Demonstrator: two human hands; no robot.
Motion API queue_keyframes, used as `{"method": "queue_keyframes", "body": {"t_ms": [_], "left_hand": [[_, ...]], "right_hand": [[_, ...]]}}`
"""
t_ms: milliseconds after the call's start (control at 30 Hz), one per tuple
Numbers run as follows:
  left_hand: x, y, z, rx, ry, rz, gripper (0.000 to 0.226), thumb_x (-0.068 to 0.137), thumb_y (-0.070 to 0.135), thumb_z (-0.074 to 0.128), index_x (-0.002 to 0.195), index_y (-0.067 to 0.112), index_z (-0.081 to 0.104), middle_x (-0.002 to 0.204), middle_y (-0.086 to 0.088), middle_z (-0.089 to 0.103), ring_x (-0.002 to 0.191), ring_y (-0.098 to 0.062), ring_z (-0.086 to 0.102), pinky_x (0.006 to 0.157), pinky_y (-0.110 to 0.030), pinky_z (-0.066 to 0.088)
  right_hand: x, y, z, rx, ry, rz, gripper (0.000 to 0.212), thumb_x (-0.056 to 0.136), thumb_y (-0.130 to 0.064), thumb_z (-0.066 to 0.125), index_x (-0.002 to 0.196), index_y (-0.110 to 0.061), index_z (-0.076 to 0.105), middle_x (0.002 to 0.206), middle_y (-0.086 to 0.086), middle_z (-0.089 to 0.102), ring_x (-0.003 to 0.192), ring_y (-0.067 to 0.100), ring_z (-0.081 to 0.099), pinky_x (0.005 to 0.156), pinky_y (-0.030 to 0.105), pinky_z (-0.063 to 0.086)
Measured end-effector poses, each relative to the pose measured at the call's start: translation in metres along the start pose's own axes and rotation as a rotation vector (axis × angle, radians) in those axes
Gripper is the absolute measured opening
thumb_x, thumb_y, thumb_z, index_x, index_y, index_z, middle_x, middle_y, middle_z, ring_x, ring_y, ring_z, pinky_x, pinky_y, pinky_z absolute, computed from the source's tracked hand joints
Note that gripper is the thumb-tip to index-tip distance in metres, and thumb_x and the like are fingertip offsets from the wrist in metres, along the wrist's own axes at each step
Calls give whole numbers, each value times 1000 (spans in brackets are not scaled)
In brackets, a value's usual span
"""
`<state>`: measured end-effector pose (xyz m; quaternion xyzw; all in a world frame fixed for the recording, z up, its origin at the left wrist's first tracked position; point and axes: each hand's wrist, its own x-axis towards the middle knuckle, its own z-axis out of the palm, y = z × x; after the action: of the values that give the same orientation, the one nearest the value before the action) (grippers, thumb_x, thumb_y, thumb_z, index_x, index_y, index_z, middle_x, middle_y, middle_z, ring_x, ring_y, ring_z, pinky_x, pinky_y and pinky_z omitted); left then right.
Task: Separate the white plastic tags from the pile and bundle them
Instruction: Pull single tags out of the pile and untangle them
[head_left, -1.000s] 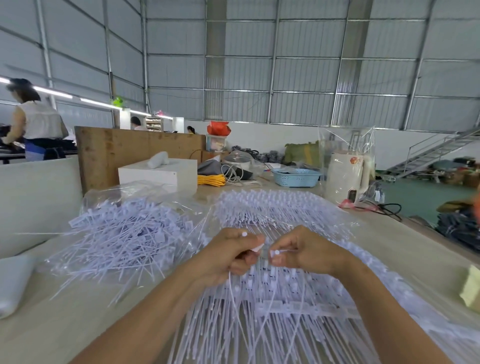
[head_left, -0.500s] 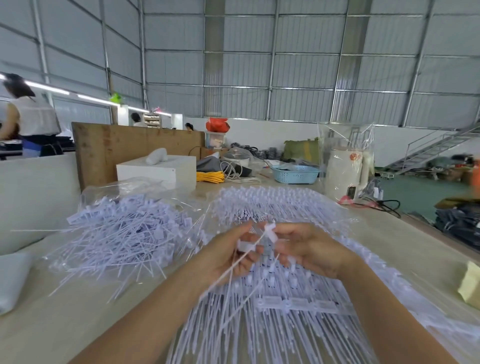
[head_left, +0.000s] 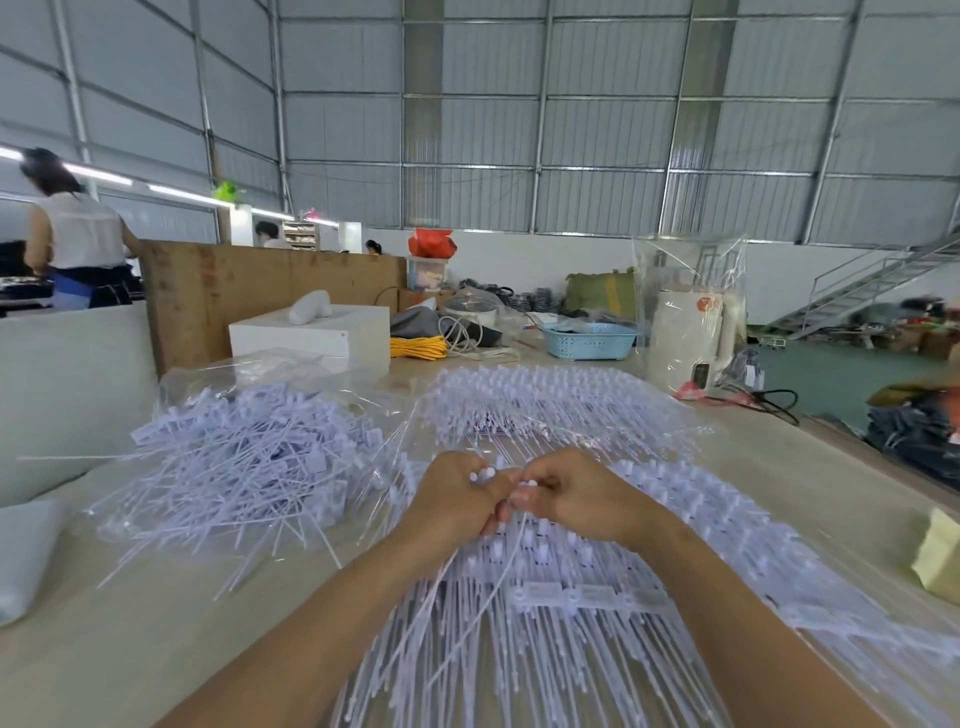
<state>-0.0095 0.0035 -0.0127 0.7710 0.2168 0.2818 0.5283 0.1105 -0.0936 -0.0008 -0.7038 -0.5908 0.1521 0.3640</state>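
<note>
Above the sheet of joined white plastic tags on the surface, the left hand and right hand meet, each pinching white tag heads. Loose separated tags lie heaped to the left.

Obscured and cut-off regions, head view.

Both forearms leave the frame at its bottom edge. Curled fingers of the left hand and right hand hide how the thin tags sit in the grip. Yellow pad cut by right edge; white cushion by left edge. Far-right floor clutter blurred, unreadable.
</note>
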Motion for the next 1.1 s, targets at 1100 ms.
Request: {"method": "queue_keyframes", "body": {"t_ms": [1100], "left_hand": [[-4,9,-7,-421,-315,-59,55,65,31,70,111,5,56,68,2,68,56,-12,64,47,-19,47]], "right_hand": [[8,-22,12,375,488,-193,16,78,2,71,75,-14,68,62,-14,63,59,-8,57,56,8,44]]}}
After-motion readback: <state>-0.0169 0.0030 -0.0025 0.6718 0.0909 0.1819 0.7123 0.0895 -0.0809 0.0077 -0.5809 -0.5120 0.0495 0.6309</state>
